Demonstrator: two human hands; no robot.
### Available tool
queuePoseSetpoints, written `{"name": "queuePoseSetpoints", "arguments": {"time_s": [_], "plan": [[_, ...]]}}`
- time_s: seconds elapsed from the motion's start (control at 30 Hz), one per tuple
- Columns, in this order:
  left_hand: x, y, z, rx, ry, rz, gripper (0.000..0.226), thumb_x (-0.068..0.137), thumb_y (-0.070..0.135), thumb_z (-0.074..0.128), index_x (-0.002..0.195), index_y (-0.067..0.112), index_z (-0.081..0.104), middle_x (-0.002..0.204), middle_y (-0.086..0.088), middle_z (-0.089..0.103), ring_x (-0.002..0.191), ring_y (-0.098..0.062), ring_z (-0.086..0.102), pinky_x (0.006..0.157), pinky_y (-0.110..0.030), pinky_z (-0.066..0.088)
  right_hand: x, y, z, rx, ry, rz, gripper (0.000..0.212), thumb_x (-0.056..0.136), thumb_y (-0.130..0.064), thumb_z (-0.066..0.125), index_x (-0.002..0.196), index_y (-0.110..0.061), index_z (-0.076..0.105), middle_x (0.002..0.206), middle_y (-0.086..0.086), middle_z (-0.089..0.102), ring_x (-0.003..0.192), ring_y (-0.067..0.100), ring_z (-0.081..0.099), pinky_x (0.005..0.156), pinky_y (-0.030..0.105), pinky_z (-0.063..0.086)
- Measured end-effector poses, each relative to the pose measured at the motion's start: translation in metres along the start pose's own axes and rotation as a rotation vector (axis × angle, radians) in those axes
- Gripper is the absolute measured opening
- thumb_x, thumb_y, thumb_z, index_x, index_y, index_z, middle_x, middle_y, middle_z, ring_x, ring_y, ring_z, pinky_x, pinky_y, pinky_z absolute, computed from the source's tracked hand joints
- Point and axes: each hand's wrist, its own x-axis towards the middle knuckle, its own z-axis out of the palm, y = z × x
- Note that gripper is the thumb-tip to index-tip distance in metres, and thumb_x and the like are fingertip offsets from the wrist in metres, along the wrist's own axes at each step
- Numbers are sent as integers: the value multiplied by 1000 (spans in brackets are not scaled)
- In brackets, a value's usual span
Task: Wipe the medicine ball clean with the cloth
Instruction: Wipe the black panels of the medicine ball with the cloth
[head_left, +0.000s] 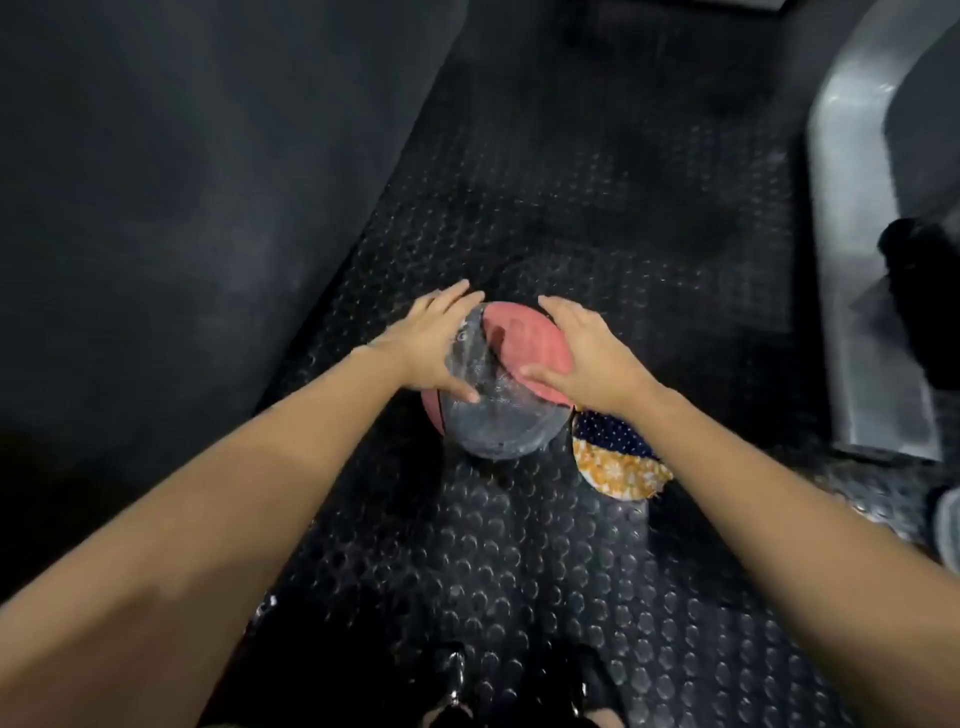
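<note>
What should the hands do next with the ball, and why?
Probably the right hand should let go and pick up the cloth. Both hands rest flat on the medicine ball, the left hand too, while the cloth lies on the floor beside it, unheld.

Nothing here can be read. The medicine ball (498, 384) has pale smudged marks on its grey panel, too blurred to make out as letters or numbers. The cloth (618, 460) carries only dots and a flower pattern, no words.
</note>
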Motion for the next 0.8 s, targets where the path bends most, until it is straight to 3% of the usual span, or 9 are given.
{"name": "queuePoseSetpoints", "arguments": {"time_s": [0.23, 0.37, 0.57, 0.73, 0.8], "plan": [[39, -24, 50, -55, 91, 82, 125, 53, 50, 88, 152, 22, 17, 157, -1, 18, 141, -25, 24, 116, -42, 25, 27, 33, 53, -109, -15, -100, 98, 72, -65, 62, 150, -25, 18, 156, -3, 12, 138, 27, 19, 112, 42, 25], [45, -25, 50, -54, 137, 105, 117, 60, 46, 86, 152, 21, 19, 158, 1, 18, 143, -18, 22, 117, -31, 18, 37, 43, 52, -52, -4, -120, 102, 64, -68, 65, 148, -29, 22, 155, -7, 16, 137, 25, 25, 113, 42, 24], [50, -14, 44, -136, 88, 29, 115, 64, 40, 85, 153, 18, 15, 159, 0, 12, 145, -16, 16, 115, -27, 14, 51, 49, 42, 95, -29, -102, 98, 65, -52, 77, 146, -23, 29, 153, -1, 25, 139, 17, 25, 114, 31, 20], [50, -6, 48, -143, 86, -11, 123, 60, 41, 87, 153, 20, 9, 160, 1, 4, 146, -18, 12, 116, -31, 14, 51, 52, 47, 74, -23, -88, 106, 58, -69, 67, 147, -27, 28, 153, -3, 24, 138, 23, 27, 114, 44, 25], [52, -6, 51, -136, 88, 0, 123, 60, 40, 87, 153, 20, 9, 160, 0, 4, 146, -18, 12, 116, -30, 13, 50, 56, 45, 178, -14, -74, 100, 61, -68, 65, 145, -24, 32, 151, -3, 30, 136, 19, 31, 113, 39, 27]]}}
